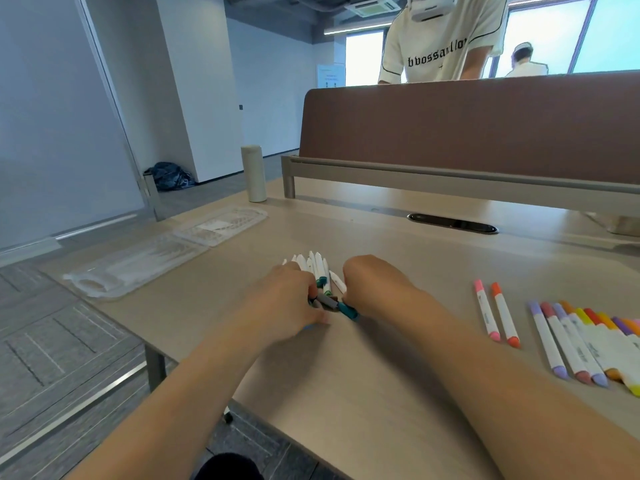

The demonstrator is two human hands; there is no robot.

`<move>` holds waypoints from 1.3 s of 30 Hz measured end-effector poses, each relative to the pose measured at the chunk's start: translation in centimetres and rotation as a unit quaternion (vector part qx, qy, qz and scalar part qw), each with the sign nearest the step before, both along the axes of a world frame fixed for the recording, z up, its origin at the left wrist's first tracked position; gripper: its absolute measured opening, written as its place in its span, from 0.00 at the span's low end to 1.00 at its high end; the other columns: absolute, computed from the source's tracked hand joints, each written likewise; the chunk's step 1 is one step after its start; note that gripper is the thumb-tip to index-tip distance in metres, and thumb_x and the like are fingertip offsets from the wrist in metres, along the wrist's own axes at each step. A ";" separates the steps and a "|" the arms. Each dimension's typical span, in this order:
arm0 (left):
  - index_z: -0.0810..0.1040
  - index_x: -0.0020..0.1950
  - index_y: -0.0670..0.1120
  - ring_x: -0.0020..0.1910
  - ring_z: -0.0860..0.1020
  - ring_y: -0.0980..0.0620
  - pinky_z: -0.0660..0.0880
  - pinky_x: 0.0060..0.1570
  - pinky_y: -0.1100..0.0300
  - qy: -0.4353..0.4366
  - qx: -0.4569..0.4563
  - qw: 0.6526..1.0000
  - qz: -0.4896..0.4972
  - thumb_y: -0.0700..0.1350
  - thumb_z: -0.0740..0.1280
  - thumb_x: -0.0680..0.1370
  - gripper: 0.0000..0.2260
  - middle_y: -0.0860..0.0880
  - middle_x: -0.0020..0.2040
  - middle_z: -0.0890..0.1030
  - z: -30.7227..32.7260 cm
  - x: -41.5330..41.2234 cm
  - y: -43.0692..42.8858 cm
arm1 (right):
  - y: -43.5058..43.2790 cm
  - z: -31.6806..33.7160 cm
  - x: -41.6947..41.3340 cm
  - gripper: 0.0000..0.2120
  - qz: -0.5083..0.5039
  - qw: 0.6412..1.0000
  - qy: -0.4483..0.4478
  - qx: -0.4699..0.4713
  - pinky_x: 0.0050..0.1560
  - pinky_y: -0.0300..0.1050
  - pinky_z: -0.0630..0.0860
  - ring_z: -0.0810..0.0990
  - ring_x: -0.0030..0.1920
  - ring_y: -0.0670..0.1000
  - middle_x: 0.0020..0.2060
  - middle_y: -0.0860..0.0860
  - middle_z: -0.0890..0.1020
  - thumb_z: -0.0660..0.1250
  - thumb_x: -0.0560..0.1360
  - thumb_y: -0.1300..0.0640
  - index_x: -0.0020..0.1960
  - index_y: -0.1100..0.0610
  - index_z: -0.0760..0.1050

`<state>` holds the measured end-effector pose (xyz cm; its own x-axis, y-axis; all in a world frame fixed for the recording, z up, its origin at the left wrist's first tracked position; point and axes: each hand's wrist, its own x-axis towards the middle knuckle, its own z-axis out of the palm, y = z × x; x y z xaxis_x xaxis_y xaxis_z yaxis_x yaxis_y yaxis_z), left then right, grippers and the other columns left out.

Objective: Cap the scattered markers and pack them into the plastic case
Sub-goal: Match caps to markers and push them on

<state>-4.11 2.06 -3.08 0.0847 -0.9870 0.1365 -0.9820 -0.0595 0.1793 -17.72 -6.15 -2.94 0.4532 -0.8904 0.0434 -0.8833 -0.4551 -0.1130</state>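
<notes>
A person's two hands close around a bundle of markers (pixel 317 270) at the middle of a pale wooden desk (pixel 398 358). The left hand (pixel 287 301) curls its fingers over the bundle's grey and teal capped ends. The right hand (pixel 375 284) hooks in from the 3 o'clock side, gripping the same bundle, its fingertips hidden. The white barrels fan out toward 12 o'clock.

The clear plastic case (pixel 138 268) lies open and flat at 9 o'clock of the bundle, near the desk's left edge and well apart from the hands, with its second half (pixel 221 225) beside it toward 10 o'clock.

At 3 o'clock a pink marker (pixel 486 315) and an orange marker (pixel 505 315) lie side by side, capped. Farther out at 4 o'clock is a row of capped markers (pixel 585 341) in purples, oranges and yellows.

A pale bottle (pixel 254 173) stands at 11 o'clock, beside a brown divider panel (pixel 467 129). Behind the divider stands a person in a cream shirt (pixel 440 39).
</notes>
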 end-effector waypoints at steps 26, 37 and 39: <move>0.80 0.57 0.42 0.32 0.70 0.52 0.67 0.32 0.59 0.601 -0.052 0.794 0.072 0.34 0.65 0.77 0.11 0.46 0.34 0.80 1.2 1.9 -0.4 | 0.5 3.5 -1.7 0.08 0.024 0.928 -0.290 0.234 0.45 0.47 0.81 0.80 0.37 0.51 0.44 0.56 0.86 0.66 0.79 0.55 0.51 0.58 0.80; 0.80 0.52 0.39 0.30 0.68 0.53 0.64 0.31 0.61 0.655 -0.090 0.746 0.087 0.32 0.59 0.80 0.10 0.45 0.35 0.76 1.4 2.7 -0.6 | 0.7 3.7 -1.8 0.06 0.087 0.910 -0.247 0.321 0.36 0.42 0.69 0.71 0.30 0.47 0.36 0.53 0.81 0.68 0.76 0.58 0.52 0.58 0.81; 0.79 0.53 0.39 0.30 0.68 0.53 0.64 0.30 0.62 0.635 -0.089 0.762 0.086 0.32 0.60 0.79 0.10 0.45 0.35 0.76 1.3 2.7 -0.6 | 0.7 3.6 -1.9 0.07 0.087 0.910 -0.241 0.325 0.35 0.42 0.68 0.70 0.29 0.47 0.36 0.55 0.81 0.68 0.76 0.58 0.52 0.58 0.81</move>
